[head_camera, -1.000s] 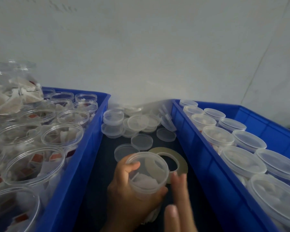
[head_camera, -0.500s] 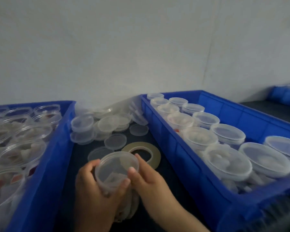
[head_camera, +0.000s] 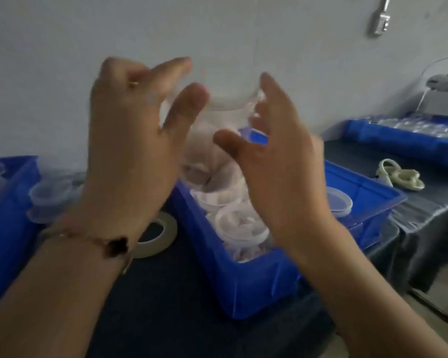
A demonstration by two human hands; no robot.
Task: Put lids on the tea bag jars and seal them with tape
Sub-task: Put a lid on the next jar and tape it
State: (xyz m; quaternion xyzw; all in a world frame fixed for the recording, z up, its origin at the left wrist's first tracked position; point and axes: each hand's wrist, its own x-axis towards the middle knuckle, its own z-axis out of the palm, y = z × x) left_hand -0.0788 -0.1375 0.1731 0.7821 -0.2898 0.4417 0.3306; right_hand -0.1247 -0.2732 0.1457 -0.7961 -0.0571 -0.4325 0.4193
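Hands were up high, both raised in front of the pale wall with a clear round plastic jar point(head_camera: 228, 109) caught between them. The left hand point(head_camera: 132, 140) cupped the jar's left side, fingers curled round it, a thin chain bracelet with a dark clover charm point(head_camera: 117, 243) on that wrist. The right hand point(head_camera: 277, 161) curved round the jar's right side, thumb reaching across the front. The jar was badly blurred, so its contents and whether it wore a lid could not be made out.

Below, on the dark tabletop, a flat ring of pale tape point(head_camera: 158, 236) lay just beside the left wrist. Right of it stood a blue plastic crate point(head_camera: 246, 280) packed with lidded clear jars point(head_camera: 241, 226). At the far left sat another blue crate point(head_camera: 3, 228), with loose clear lids point(head_camera: 49, 197) between the two. Far right, a third blue crate point(head_camera: 398, 140) rested on a second table.
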